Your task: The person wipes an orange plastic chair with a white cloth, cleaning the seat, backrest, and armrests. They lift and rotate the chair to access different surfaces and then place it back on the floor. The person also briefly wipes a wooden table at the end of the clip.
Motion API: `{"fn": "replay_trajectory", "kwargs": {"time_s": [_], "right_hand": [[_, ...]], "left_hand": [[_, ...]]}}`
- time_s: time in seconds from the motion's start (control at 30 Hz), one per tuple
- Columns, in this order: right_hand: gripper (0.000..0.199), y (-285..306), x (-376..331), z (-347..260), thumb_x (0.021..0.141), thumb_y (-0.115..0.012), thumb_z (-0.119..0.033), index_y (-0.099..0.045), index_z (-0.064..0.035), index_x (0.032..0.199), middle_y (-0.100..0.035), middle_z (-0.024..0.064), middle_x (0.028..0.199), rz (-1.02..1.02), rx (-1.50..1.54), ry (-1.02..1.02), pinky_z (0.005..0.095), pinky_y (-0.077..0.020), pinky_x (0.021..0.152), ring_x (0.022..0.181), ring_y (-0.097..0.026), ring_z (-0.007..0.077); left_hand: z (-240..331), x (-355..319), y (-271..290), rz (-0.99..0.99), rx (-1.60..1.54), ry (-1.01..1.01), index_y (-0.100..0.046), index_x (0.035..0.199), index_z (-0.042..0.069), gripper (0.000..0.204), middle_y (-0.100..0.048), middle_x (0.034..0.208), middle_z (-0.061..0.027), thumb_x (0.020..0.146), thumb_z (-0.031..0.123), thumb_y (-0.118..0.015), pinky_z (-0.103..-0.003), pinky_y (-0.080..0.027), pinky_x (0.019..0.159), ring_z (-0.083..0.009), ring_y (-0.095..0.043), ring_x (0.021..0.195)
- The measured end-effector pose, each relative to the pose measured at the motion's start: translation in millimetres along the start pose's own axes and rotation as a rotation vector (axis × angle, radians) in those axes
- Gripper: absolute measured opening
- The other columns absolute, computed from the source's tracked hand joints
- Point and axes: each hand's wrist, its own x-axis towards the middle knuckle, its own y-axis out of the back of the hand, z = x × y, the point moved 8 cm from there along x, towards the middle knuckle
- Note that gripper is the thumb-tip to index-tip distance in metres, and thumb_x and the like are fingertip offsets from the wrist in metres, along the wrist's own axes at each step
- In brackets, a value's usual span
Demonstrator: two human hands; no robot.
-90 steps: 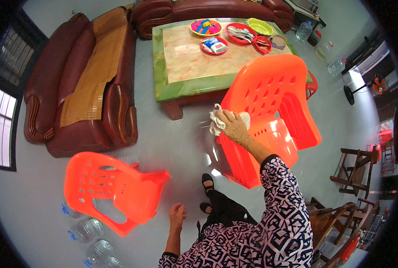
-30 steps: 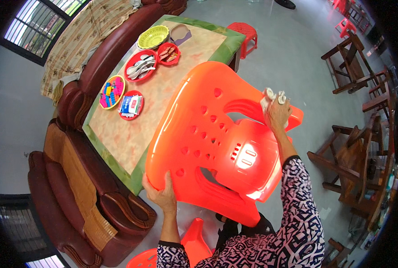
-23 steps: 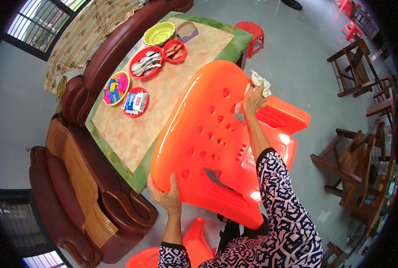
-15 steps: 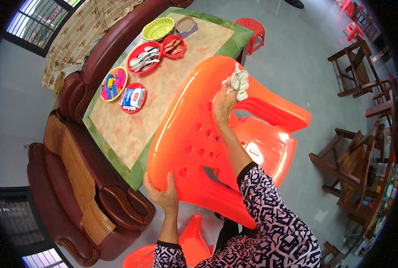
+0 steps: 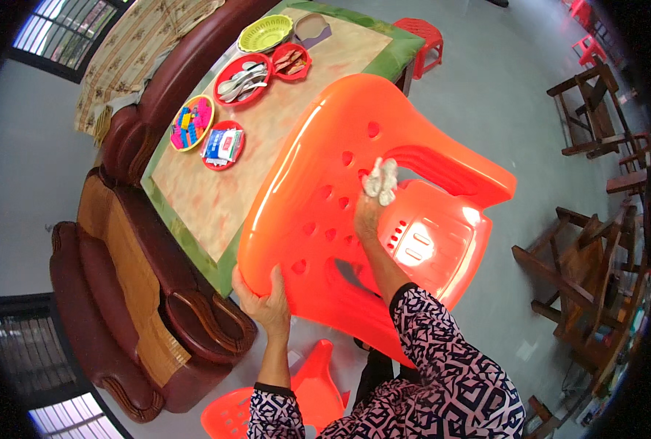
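An orange plastic armchair stands in front of me, its backrest dotted with small holes. My left hand grips the lower left edge of that backrest, thumb on the near face. Over the inner side of the backrest, near the seat, my right hand holds a crumpled pale cloth. The cloth lies against the plastic close to the holes, and the fingers are partly hidden by it.
Behind the chair, a table bears red and yellow baskets of spoons, toy blocks and packets. A brown sofa stands left. Another orange chair is below, a red stool beyond the table, wooden chairs on the right.
My right hand has moved the cloth down from the top of the backrest toward the seat. My left hand keeps its hold on the edge. The whole view has shifted slightly.
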Motion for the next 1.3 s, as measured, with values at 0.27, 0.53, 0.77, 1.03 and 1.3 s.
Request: {"fn": "replay_trajectory", "kwargs": {"time_s": [0.27,0.53,0.77,1.03,1.3], "right_hand": [[0.039,-69,-116,195,0.093,-0.046,-0.029,-0.050,-0.0088,0.126,-0.054,0.0122,0.103,-0.274,0.394,-0.811,0.0378,-0.0373,0.077,0.090,-0.048,0.0255],[0.039,-68,-67,40,0.093,-0.050,-0.018,-0.045,-0.0117,0.131,-0.051,0.0015,0.087,-0.179,0.656,-0.421,0.0255,-0.0383,0.059,0.066,-0.045,0.0105],[0.060,-36,-117,-77,0.092,-0.051,-0.017,-0.027,-0.0058,0.146,-0.032,0.0205,0.148,-0.357,0.661,0.040,0.0419,-0.0254,0.110,0.135,-0.032,0.0360],[0.070,8,-227,-76,0.083,-0.059,-0.013,-0.031,-0.0201,0.147,-0.042,0.0197,0.138,-0.589,0.061,0.582,0.0476,-0.0405,0.092,0.111,-0.045,0.0419],[0.064,70,-308,22,0.077,-0.064,-0.020,-0.044,-0.0417,0.134,-0.042,0.0002,0.140,-0.547,-0.738,0.999,0.0470,-0.0460,0.065,0.091,-0.053,0.0322]], "left_hand": [[8,5,2,-0.006,0.035,-0.100,-0.051,0.121,-0.004,0.052,-0.062,0.107,-0.0152,0.076,0.004,-0.076,-0.031,-0.050,0.081,-0.0223,-0.063,0.092],[-15,-12,-3,-0.088,-0.146,-0.022,-0.036,0.137,-0.004,0.060,-0.049,0.128,-0.0210,0.088,0.017,-0.065,-0.040,-0.040,0.098,-0.0290,-0.047,0.121],[-40,-87,26,-0.254,-0.114,0.136,-0.026,0.145,0.002,0.059,-0.032,0.140,-0.0180,0.095,0.021,-0.052,-0.038,-0.036,0.099,-0.0274,-0.041,0.119],[-111,-214,71,-0.303,-0.177,0.245,-0.047,0.131,0.007,0.043,-0.034,0.131,-0.0146,0.092,0.023,-0.059,-0.029,-0.050,0.074,-0.0216,-0.049,0.101],[-154,-309,133,-0.390,-0.123,0.214,-0.055,0.119,0.008,0.033,-0.043,0.123,-0.0124,0.088,0.016,-0.063,-0.029,-0.051,0.069,-0.0201,-0.052,0.095]]}}
